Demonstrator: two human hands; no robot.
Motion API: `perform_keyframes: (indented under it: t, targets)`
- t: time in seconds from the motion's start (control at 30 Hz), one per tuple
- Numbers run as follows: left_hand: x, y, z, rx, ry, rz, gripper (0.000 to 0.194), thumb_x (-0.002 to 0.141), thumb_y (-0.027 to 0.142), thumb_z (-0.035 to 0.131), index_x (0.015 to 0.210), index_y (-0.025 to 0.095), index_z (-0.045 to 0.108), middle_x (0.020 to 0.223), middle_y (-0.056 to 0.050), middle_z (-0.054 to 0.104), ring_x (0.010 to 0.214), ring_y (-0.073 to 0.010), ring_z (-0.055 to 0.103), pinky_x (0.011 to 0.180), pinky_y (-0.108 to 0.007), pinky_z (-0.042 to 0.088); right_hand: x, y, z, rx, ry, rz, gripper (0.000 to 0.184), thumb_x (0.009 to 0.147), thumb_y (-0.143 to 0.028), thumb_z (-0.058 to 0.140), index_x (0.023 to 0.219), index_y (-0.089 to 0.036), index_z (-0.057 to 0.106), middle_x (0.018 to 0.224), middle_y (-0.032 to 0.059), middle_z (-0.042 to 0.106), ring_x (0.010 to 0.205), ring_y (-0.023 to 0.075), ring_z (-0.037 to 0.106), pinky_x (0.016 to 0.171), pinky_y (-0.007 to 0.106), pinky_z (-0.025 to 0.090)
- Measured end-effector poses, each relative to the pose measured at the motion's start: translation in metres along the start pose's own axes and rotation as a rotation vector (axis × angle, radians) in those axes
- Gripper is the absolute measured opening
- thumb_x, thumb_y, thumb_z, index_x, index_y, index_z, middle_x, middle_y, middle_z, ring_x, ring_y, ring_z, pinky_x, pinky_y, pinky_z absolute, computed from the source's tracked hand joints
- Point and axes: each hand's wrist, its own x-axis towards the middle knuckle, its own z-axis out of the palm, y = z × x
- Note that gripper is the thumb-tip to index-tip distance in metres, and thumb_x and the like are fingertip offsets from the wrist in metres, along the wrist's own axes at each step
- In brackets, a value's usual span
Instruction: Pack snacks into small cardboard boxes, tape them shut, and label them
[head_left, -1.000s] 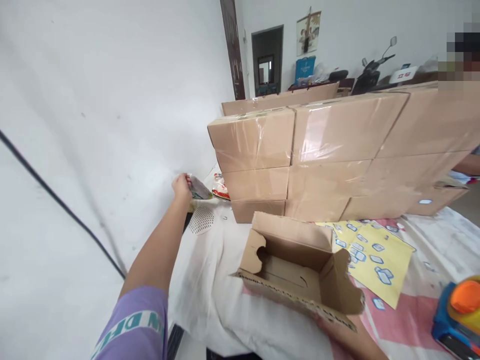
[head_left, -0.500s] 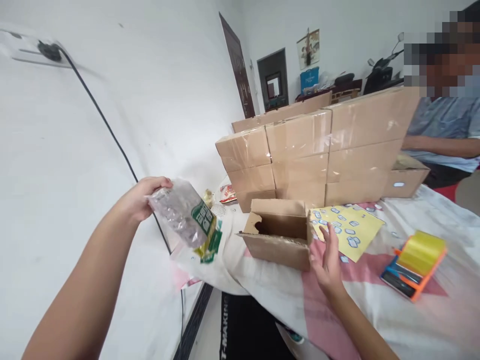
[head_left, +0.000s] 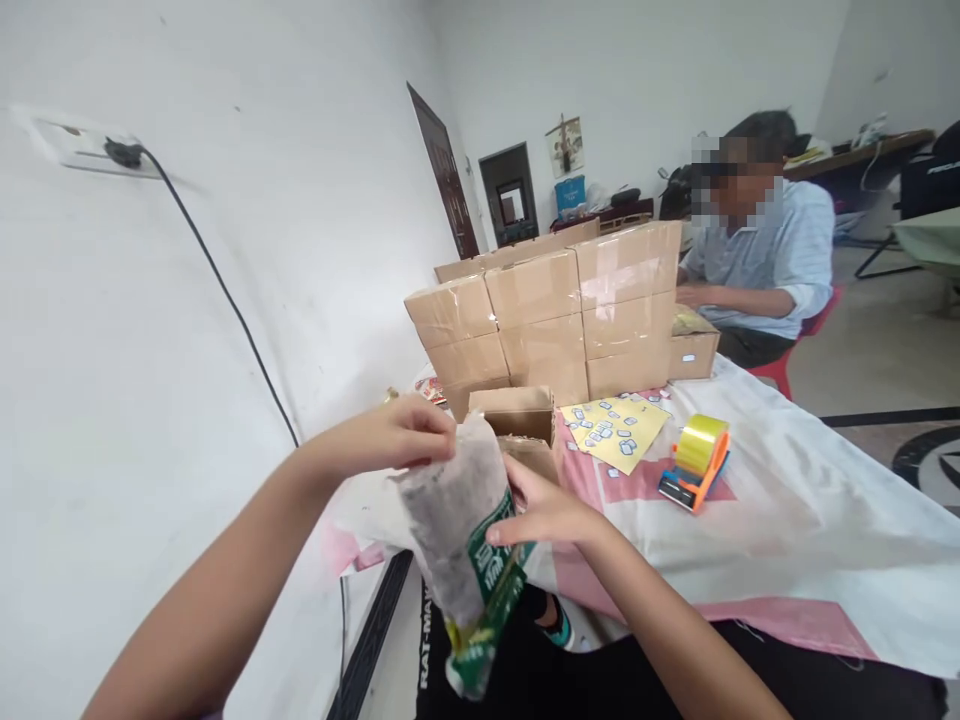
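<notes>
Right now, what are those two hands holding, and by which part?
A bag with green print: the left hand pinches its top edge; the right hand seems to hold its side, thumb over the print.

Plastic bag (head_left: 450, 515), partly translucent, with green printed panel (head_left: 491, 570): gripped at its upper edge by the left hand (head_left: 415, 432), held at its side by the right hand (head_left: 538, 508), thumb laid over the print. Open carton (head_left: 536, 458), placed just beyond the bag on a white-and-pink cloth (head_left: 810, 540). Cardboard boxes (head_left: 540, 320), taped together, stacked behind the carton. Yellow sheet (head_left: 646, 428), dotted with blue-edged labels (head_left: 628, 447). Tape dispenser (head_left: 701, 450), loaded with yellow tape. Co-worker (head_left: 772, 250), seated on a red chair (head_left: 784, 372). Black plug (head_left: 122, 152), fitted in a wall socket (head_left: 56, 142).
</notes>
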Motion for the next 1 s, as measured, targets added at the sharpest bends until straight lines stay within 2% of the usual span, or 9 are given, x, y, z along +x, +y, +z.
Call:
perform_keyframes:
  t: [0.1,0.2,0.33,0.43,0.6,0.73,0.8,0.9,1.0]
  targets:
    - [0.028,-0.004,0.011,0.046,0.047,0.0,0.028,0.077,0.027,0.056,0.053,0.019,0.044,0.052,0.005,0.032,0.048,-0.0079,0.028,0.046,-0.025,0.021,0.003,0.025,-0.015,0.315,0.019,0.17,0.091,0.056,-0.05,0.095,0.134,-0.021,0.059,0.126,0.0112,0.069,0.114,0.0301,0.068,0.1,0.045,0.053]
    - [0.062,-0.027,0.007,0.048,0.205,0.063,0.027,0.076,0.031,0.056,0.053,0.019,0.048,0.053,0.004,0.041,0.053,-0.0097,0.037,0.05,-0.025,0.029,0.0,0.046,-0.021,0.542,0.17,0.233,0.077,0.053,-0.052,0.094,0.117,-0.02,0.064,0.101,0.0061,0.075,0.085,0.0239,0.074,0.077,0.036,0.059]
    - [0.114,-0.074,0.001,0.094,0.409,0.139,0.035,0.087,0.042,0.045,0.063,0.019,0.058,0.061,-0.001,0.059,0.069,-0.0167,0.057,0.065,-0.028,0.044,-0.007,0.042,-0.025,0.572,0.384,0.151,0.068,0.049,-0.035,0.097,0.107,-0.021,0.065,0.09,0.0029,0.076,0.077,0.0231,0.074,0.072,0.034,0.06]
    - [0.142,-0.108,0.013,0.17,0.332,0.182,0.034,0.086,0.047,0.052,0.078,0.019,0.068,0.081,-0.003,0.072,0.081,-0.0202,0.065,0.074,-0.03,0.049,-0.017,0.02,-0.04,0.544,0.681,-0.004,0.057,0.054,-0.033,0.095,0.103,-0.023,0.067,0.09,0.0034,0.078,0.084,0.0265,0.076,0.078,0.038,0.062]
    - [0.146,-0.144,0.061,0.259,0.068,0.266,0.047,0.083,0.06,0.066,0.113,0.025,0.072,0.114,-0.005,0.076,0.101,-0.0235,0.07,0.082,-0.029,0.051,-0.029,-0.02,-0.088,0.267,1.165,-0.383,0.03,0.079,-0.047,0.076,0.1,-0.025,0.07,0.105,0.0044,0.077,0.109,0.0285,0.072,0.097,0.046,0.059]
    - [0.138,-0.154,0.098,0.342,0.066,0.308,0.07,0.073,0.071,0.071,0.126,0.025,0.064,0.114,-0.009,0.075,0.102,-0.0312,0.071,0.085,-0.036,0.05,-0.02,-0.031,-0.104,-0.111,1.438,-0.624,0.03,0.087,-0.046,0.068,0.106,-0.024,0.064,0.122,0.008,0.07,0.124,0.0306,0.064,0.106,0.054,0.053]
    - [0.135,-0.154,0.112,0.446,0.091,0.374,0.072,0.073,0.075,0.069,0.126,0.026,0.065,0.106,-0.009,0.076,0.097,-0.0325,0.071,0.087,-0.04,0.048,-0.011,-0.026,-0.095,-0.234,1.506,-0.677,0.039,0.084,-0.044,0.072,0.114,-0.024,0.057,0.126,0.0069,0.067,0.122,0.0295,0.065,0.105,0.058,0.052]
    - [0.128,-0.149,0.127,0.558,0.105,0.521,0.068,0.077,0.075,0.064,0.125,0.028,0.068,0.098,-0.009,0.077,0.096,-0.0312,0.07,0.092,-0.042,0.044,-0.001,-0.011,-0.068,-0.448,1.525,-0.638,0.06,0.074,-0.041,0.085,0.12,-0.023,0.051,0.129,0.0091,0.064,0.121,0.0284,0.065,0.111,0.059,0.047]
    - [0.12,-0.142,0.133,0.609,0.138,0.573,0.065,0.082,0.076,0.057,0.124,0.029,0.07,0.094,-0.009,0.077,0.095,-0.0301,0.069,0.091,-0.041,0.042,0.002,0.002,-0.045,-0.732,1.357,-0.504,0.06,0.069,-0.038,0.089,0.116,-0.018,0.056,0.12,0.015,0.068,0.111,0.0307,0.067,0.107,0.056,0.05]
